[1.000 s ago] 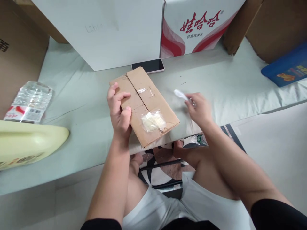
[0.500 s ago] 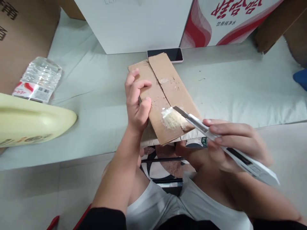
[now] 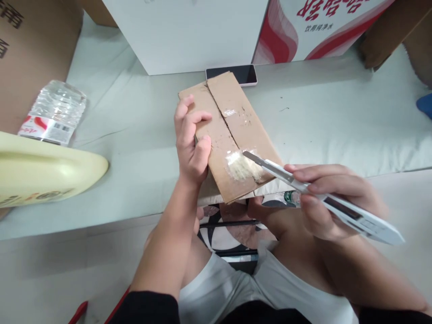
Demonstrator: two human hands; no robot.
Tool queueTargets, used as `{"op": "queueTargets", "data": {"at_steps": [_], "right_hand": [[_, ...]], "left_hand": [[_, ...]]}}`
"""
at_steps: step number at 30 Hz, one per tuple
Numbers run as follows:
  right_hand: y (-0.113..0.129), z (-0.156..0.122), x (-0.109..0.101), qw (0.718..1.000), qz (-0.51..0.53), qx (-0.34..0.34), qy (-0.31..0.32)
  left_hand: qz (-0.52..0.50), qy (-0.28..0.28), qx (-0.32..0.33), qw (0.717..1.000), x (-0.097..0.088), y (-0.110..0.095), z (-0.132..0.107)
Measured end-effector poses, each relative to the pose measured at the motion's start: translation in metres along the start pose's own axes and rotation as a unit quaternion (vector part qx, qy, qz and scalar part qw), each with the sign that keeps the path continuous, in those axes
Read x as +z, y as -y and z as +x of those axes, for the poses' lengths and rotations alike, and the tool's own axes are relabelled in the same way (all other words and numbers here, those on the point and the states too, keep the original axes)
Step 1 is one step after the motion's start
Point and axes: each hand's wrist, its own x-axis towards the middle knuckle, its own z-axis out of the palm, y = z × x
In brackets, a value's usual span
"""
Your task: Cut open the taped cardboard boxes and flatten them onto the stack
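Well, the left hand is half curled along the near-left side of a flat brown carton, thumb and fingertips bent onto its top, while the right hand is closed around a slim white utility knife. The thin metal blade slants over the carton from the right; whether its tip touches, I can't tell. The carton sits at the centre of the frame, its smooth cardboard scuffed, two flaps meeting along a dark straight seam, with a crinkled, shiny patch of tape near the lower end. It's closed, so what is inside is hidden. Its lowest corner reaches the front edge of the pale, softly wrinkled cloth, which spreads out to the right with a stray dark thread and gives the knife hand side room. Just behind the carton's top end lies a glossy black phone, close to a smooth white box and a red-and-white printed box at the top. Over at the left, a clear ribbed bottle lies beside a rounded, opaque yellow container; I can't make out how full either is.
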Motion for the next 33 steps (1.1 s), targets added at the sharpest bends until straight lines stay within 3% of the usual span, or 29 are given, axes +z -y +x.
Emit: {"op": "queueTargets", "data": {"at_steps": [4, 7, 15, 20, 24, 27, 33], "right_hand": [[0.003, 0.002, -0.002, 1.000, 0.000, -0.008, 0.028], [0.006, 0.002, -0.004, 1.000, -0.008, -0.004, 0.013], [0.014, 0.006, -0.006, 0.999, -0.034, 0.003, 0.030], [0.019, 0.009, -0.007, 0.996, -0.046, 0.014, 0.076], [0.020, 0.007, -0.008, 0.999, -0.035, 0.014, 0.031], [0.020, 0.006, -0.007, 0.998, -0.037, 0.024, 0.052], [0.022, 0.006, -0.007, 0.999, -0.023, 0.013, 0.030]], "left_hand": [[0.000, -0.002, -0.011, 1.000, 0.001, -0.004, 0.000], [0.010, -0.004, -0.027, 1.000, 0.001, -0.005, 0.001], [0.036, -0.011, -0.038, 0.999, 0.003, 0.003, 0.004], [0.039, -0.006, -0.037, 0.999, 0.003, 0.005, 0.004], [0.032, -0.012, -0.026, 0.999, 0.003, 0.004, 0.003], [0.040, -0.010, -0.039, 0.998, 0.003, 0.004, 0.003], [0.042, -0.012, -0.029, 0.999, 0.003, 0.007, 0.003]]}}
